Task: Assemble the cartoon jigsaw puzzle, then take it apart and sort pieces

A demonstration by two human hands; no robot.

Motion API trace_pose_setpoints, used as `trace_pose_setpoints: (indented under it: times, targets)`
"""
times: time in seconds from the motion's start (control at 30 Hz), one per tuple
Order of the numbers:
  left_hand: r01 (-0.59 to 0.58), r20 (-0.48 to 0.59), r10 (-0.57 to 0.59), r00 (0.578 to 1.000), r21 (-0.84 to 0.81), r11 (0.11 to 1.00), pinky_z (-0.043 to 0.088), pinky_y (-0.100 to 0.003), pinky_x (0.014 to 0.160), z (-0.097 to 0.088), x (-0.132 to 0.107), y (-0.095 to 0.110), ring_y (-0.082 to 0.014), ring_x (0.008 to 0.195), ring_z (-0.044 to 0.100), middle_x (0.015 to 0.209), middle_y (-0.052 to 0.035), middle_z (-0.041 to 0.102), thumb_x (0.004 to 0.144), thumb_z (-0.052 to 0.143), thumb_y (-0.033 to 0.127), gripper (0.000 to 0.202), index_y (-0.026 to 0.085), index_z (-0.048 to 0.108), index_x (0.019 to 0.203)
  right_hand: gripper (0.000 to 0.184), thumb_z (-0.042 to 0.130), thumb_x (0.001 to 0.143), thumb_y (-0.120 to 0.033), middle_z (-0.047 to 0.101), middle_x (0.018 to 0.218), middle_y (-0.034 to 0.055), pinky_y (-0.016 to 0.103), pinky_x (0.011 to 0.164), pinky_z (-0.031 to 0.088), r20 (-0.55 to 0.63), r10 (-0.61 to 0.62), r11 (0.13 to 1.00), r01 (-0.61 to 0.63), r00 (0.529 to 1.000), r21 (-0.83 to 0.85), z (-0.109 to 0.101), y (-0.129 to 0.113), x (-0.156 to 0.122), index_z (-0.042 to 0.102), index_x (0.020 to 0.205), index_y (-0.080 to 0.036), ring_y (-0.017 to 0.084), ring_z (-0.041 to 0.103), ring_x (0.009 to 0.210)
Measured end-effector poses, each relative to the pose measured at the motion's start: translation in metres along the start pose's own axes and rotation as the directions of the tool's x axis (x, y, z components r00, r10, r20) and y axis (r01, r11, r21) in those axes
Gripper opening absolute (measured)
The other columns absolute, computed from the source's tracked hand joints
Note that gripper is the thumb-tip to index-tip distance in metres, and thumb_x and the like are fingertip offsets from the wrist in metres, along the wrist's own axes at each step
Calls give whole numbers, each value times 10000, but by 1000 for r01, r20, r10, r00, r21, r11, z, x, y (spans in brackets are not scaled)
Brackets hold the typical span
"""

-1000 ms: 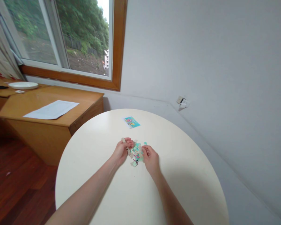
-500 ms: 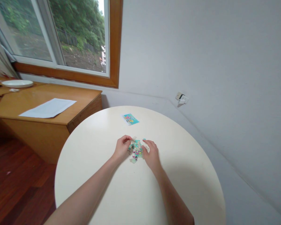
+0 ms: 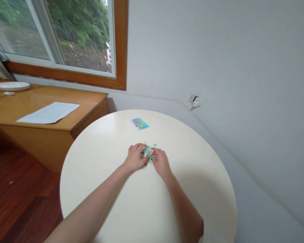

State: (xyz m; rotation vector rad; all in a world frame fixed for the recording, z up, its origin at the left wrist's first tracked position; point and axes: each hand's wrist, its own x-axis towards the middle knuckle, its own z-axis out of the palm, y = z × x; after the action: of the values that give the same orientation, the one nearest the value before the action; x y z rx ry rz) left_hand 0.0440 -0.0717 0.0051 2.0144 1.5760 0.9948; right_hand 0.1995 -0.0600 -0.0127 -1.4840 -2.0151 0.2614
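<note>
A small heap of jigsaw puzzle pieces (image 3: 148,152), mostly turquoise and white with some purple, lies on the round white table (image 3: 142,206). My left hand (image 3: 136,157) curls round the heap's left side, fingers over the back and thumb at the front. From the right, my right hand (image 3: 161,162) cups the heap with bent fingers and thumb. Part of the heap is hidden under both hands. One loose turquoise piece (image 3: 155,144) lies just beyond my right fingertips. Farther back on the table rests a colourful cartoon picture card (image 3: 140,124).
A wooden cabinet (image 3: 38,141) stands left of the table, bearing a white sheet of paper (image 3: 49,112) and a white plate (image 3: 12,86). Behind the table is a wall with a socket (image 3: 195,100). A window (image 3: 78,37) is at the upper left.
My hands have come closer together round the puzzle pieces, and the heap is more compact. My left hand has turned over it. The view has shifted slightly.
</note>
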Motion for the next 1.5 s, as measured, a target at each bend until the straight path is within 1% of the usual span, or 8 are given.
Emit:
trace_pose_setpoints:
  times: [0.1, 0.27, 0.47, 0.63, 1.03, 1.17, 1.33, 1.5]
  targets:
    - [-96, 131, 73, 989, 177, 980, 185, -539, 1091, 1, -4, -1, -285, 1266, 407, 1322, -124, 503, 723, 632, 243, 557, 207, 479, 1257, 303, 474, 826, -96, 655, 980, 85, 322, 874, 436, -49, 19, 1000, -18, 999, 8, -1, 4, 1, 632, 1078, -150, 212, 566, 922]
    - [-44, 57, 31, 998, 235, 971, 307, -426, 1047, 5, 0, -9, -237, 1158, 504, 1217, -98, 574, 778, 499, 86, 414, 195, 540, 1175, 308, 444, 842, -106, 636, 1064, 97, 359, 908, 397, -116, 74, 992, -86, 990, -98, -11, -2, 0, 640, 1071, -169, 222, 554, 1006]
    - [21, 36, -35, 999, 318, 948, 412, -338, 910, -4, 3, -8, -246, 1032, 558, 1100, -130, 603, 689, 513, 15, 457, 125, 584, 1127, 566, 609, 808, -400, 518, 1338, 108, 413, 1010, 316, 118, -7, 986, 26, 993, -164, -13, -17, -8, 471, 1319, -199, 243, 446, 1236]
    - [108, 4, -119, 993, 394, 913, 406, -362, 869, -11, 3, -4, -274, 1032, 535, 1099, -133, 592, 697, 519, 31, 452, 140, 592, 1129, 517, 558, 856, -372, 526, 1338, 104, 412, 996, 327, 170, 51, 977, -14, 984, -212, -13, -20, -8, 451, 1337, -217, 235, 451, 1237]
    - [-11, 53, -6, 999, 316, 949, 327, -427, 933, -4, -1, -3, -262, 1123, 479, 1221, -67, 589, 827, 528, 247, 336, 234, 572, 1160, 500, 616, 811, -298, 579, 1227, 84, 375, 937, 384, 150, 34, 990, -13, 988, -142, -9, -11, -2, 511, 1297, -248, 239, 509, 1116]
    - [-35, 74, 12, 997, 318, 947, 323, -445, 908, -4, -1, -4, -274, 1110, 485, 1211, -58, 617, 825, 515, 205, 298, 248, 615, 1102, 542, 631, 797, -274, 583, 1226, 83, 363, 941, 381, 145, -7, 992, 25, 989, -123, -9, -11, -3, 479, 1316, -231, 230, 514, 1120]
    - [-34, 77, 12, 997, 298, 954, 329, -429, 875, -3, 0, -4, -266, 1082, 511, 1173, -46, 648, 808, 469, 116, 321, 252, 657, 1030, 541, 647, 777, -433, 532, 1279, 159, 454, 949, 334, 51, 145, 954, -126, 988, -273, -9, -14, -6, 521, 1229, -164, 316, 461, 1177]
    - [-58, 103, 33, 994, 251, 966, 333, -417, 881, -3, 0, -2, -255, 1055, 525, 1125, -35, 670, 806, 466, 106, 324, 251, 673, 1009, 424, 665, 760, -426, 562, 1205, 121, 426, 937, 333, 77, 174, 960, -152, 982, -235, -9, -14, -5, 569, 1096, -186, 284, 485, 1137]
